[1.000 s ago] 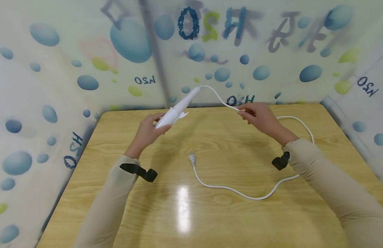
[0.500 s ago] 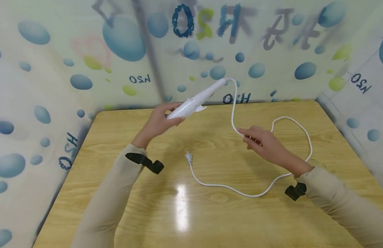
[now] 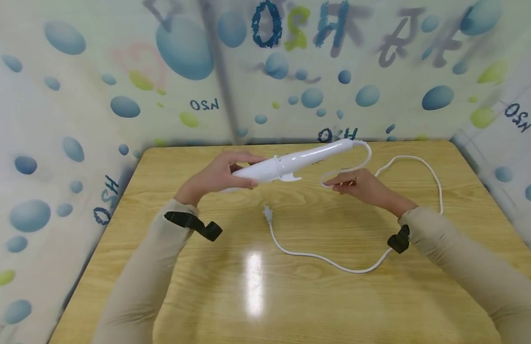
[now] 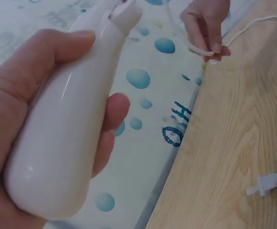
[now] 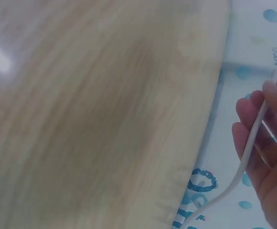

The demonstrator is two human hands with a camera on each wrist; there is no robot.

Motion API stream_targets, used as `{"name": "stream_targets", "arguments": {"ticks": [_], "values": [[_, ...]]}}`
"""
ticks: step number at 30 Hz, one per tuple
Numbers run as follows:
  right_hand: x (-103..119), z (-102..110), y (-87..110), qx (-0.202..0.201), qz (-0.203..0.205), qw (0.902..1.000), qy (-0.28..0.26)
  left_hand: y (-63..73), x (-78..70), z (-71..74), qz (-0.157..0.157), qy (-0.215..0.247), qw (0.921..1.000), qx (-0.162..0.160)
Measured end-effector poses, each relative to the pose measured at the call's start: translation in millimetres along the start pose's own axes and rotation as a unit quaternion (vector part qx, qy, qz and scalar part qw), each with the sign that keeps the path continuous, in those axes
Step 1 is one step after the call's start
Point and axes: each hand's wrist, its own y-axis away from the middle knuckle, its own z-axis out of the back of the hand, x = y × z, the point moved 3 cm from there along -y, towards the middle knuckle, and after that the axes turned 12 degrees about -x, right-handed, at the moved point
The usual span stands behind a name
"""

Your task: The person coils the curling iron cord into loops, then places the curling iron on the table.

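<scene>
My left hand [image 3: 222,174] grips the thick rounded end of a glossy white corded handheld appliance [image 3: 310,158], thumb on one side and fingers on the other. The body tapers to the right, with a ring round its middle and a small lever tab below. Held above the table, it tilts slightly upward to the right. From the narrow end the white cord [image 3: 355,271] loops down to my right hand [image 3: 362,187], which pinches it between thumb and fingertips. In the right wrist view, the cord [image 5: 255,129] crosses the curled fingers. The two-pin plug [image 3: 268,215] lies on the table.
The wooden table [image 3: 196,286] carries the rest of the cord, curving from the plug round to the right under my forearm. A patterned backdrop [image 3: 248,95] with blue bubbles stands along the back and sides. Dark straps with small cameras sit on both wrists.
The appliance has swung from steeply raised to nearly level, its narrow end moving right and down. My right hand has moved down with the cord, then slightly up, and the cord now loops tighter.
</scene>
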Motion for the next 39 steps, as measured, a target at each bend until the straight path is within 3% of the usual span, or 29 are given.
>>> {"name": "stream_targets", "arguments": {"ticks": [2, 4, 8, 11, 16, 21, 26, 33, 39], "values": [[-2.5, 3.1, -7.5, -0.003, -0.014, 0.9996, -0.026, 3.2, -1.3, -0.9, -0.008, -0.004, 0.9997, 0.021], [-3.2, 6.8, -15.8, -0.003, 0.010, 0.9998, -0.017, 6.7, -1.9, -2.3, -0.013, -0.005, 0.9990, 0.043], [-1.6, 16.6, -30.7, 0.008, -0.003, 0.9998, 0.018, 14.1, -0.1, -5.6, -0.008, -0.008, 0.9967, 0.081], [2.4, 25.4, -38.5, 0.026, -0.058, 0.9967, 0.051, 18.8, 3.7, -8.4, 0.003, -0.013, 0.9956, 0.092], [16.0, 37.7, -49.5, 0.019, -0.064, 0.9924, 0.103, 22.8, 12.2, -12.1, 0.018, -0.013, 0.9956, 0.091], [32.5, 46.7, -56.8, -0.018, -0.052, 0.9912, 0.121, 24.3, 19.8, -13.4, 0.030, -0.021, 0.9959, 0.082], [51.8, 54.5, -55.5, -0.040, -0.030, 0.9916, 0.119, 25.1, 27.4, -10.5, 0.058, -0.046, 0.9959, 0.052], [74.2, 56.9, -41.9, -0.051, 0.002, 0.9905, 0.128, 25.9, 30.6, -4.7, 0.071, -0.062, 0.9955, -0.004], [82.3, 50.4, -25.8, -0.057, 0.048, 0.9889, 0.128, 24.0, 30.5, -2.4, 0.064, -0.059, 0.9951, -0.047]]}}
